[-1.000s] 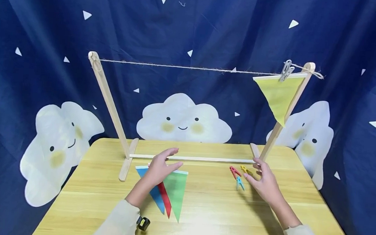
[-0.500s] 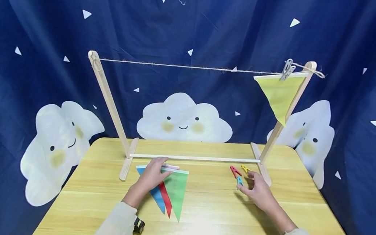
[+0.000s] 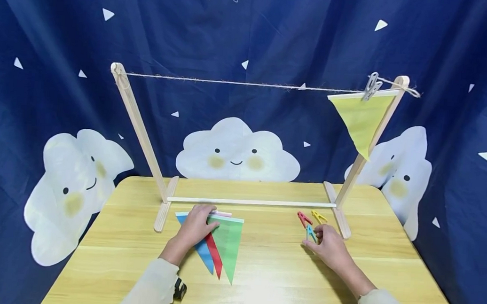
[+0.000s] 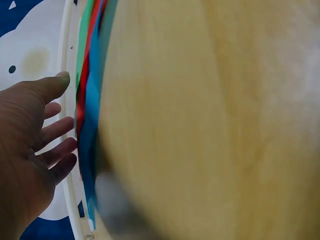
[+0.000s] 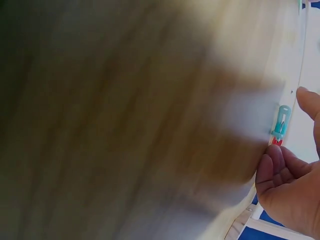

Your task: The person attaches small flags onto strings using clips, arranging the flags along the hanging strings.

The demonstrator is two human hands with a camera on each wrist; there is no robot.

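In the head view my left hand lies over the top of a small fan of pennants, green, red and blue. A pink-edged strip shows behind the green one. The left wrist view has its loosely bent fingers right at the pennants' edge. On the right, my right hand reaches round a light-blue clothespin, thumb and fingers on either side; in the right wrist view a gap separates thumb and clothespin. Red and yellow clothespins lie just beyond.
A wooden stand carries a string between its left post and right post. Near the right post hangs a yellow pennant under a grey clothespin. A low crossbar spans the table's back.
My left hand has come down onto the pennants and then stayed. The right hand has moved left and toward me, from beside the yellow clothespin to the light-blue one.
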